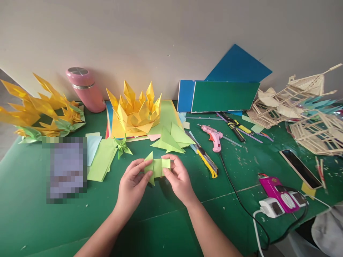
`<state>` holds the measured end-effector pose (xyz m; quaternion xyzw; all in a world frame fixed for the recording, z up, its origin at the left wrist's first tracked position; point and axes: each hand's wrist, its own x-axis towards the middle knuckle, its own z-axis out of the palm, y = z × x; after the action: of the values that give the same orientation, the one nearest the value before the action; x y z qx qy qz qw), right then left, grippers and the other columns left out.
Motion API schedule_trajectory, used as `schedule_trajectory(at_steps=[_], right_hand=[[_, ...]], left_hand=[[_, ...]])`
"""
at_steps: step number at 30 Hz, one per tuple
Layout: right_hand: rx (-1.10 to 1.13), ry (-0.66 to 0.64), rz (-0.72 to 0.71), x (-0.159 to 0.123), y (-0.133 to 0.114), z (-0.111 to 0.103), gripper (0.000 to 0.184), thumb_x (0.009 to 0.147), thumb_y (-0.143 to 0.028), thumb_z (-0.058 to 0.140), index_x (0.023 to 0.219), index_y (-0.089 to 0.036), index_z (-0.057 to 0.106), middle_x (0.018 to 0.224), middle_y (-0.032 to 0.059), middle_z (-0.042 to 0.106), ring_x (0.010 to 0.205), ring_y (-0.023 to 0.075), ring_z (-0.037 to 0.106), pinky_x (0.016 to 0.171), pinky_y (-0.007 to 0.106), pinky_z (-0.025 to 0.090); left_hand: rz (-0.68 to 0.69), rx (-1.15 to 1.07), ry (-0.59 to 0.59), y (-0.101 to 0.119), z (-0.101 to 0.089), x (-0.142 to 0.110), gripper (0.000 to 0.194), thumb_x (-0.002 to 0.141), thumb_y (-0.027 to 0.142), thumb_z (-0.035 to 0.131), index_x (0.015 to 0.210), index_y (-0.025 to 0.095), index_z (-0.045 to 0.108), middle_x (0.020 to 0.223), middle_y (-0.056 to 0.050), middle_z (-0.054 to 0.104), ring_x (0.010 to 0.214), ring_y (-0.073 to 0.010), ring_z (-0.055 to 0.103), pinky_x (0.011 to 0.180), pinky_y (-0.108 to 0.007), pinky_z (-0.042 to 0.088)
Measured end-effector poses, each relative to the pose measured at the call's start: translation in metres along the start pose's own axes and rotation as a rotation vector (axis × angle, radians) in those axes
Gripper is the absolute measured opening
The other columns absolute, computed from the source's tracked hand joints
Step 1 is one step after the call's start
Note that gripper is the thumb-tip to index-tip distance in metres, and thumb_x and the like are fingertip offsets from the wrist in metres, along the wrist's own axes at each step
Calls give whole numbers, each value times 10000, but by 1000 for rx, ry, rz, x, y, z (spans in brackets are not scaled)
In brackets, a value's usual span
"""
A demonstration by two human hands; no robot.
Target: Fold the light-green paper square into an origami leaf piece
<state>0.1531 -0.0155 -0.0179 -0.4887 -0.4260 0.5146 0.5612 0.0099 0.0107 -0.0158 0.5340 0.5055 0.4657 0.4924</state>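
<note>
A piece of folded light green paper (157,167) is held above the green table, between both my hands. My left hand (135,178) pinches its left end, where a pointed flap sticks up and another points down. My right hand (178,176) grips the right end, thumb in front and fingers behind, at a small square fold. Just beyond my hands lie several pointed green folded papers (171,138). To the left of them sits a small green paper leaf shape (123,147), beside a stack of green paper strips (102,160).
Behind stand a yellow paper flower (138,116), a pink flask (87,91) and a green board (225,96). Rightward lie a yellow utility knife (206,162), a pink glue gun (212,136) with its cord, a phone (300,168), a magenta power strip (278,192) and stick models (316,132).
</note>
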Motion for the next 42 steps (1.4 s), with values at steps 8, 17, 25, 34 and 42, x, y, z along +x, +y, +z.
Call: schedule_trajectory(at_steps=[8,17,25,34,42], right_hand=[[-137,-42,-84,-1,2,0,222,867,-269,522,1085,-273,561,972,30,641,739,148,622,650,266,566],[-424,2,-282,1,0,-3,123,849,-191,529,903,-214,637,911,45,690,862,179,642,752,284,514],[-378,46,-161,1,-1,1,106,839,-264,551,845,-194,630,821,43,686,738,166,626,665,270,497],[-178,110,-13,2,1,7,110,772,-310,606,782,-201,596,744,28,633,678,161,584,604,269,477],[-139,149,31,2,3,8,126,745,-317,622,745,-198,581,699,11,607,638,150,563,580,265,462]], left_hand=[[-79,-73,58,2,-2,1,201,667,375,729,780,208,730,829,-35,657,722,-159,636,556,-228,557],[-44,-8,5,4,-1,0,227,699,383,681,835,206,725,866,-48,721,732,-185,679,577,-254,572],[109,191,-41,1,-1,-2,213,768,317,596,901,226,735,949,-54,730,851,-194,694,746,-293,587],[183,237,-51,0,0,-3,190,771,249,579,876,240,737,912,-49,725,818,-182,690,690,-266,585],[218,287,-51,0,1,-6,184,778,263,597,895,251,739,912,-37,726,837,-183,690,762,-287,578]])
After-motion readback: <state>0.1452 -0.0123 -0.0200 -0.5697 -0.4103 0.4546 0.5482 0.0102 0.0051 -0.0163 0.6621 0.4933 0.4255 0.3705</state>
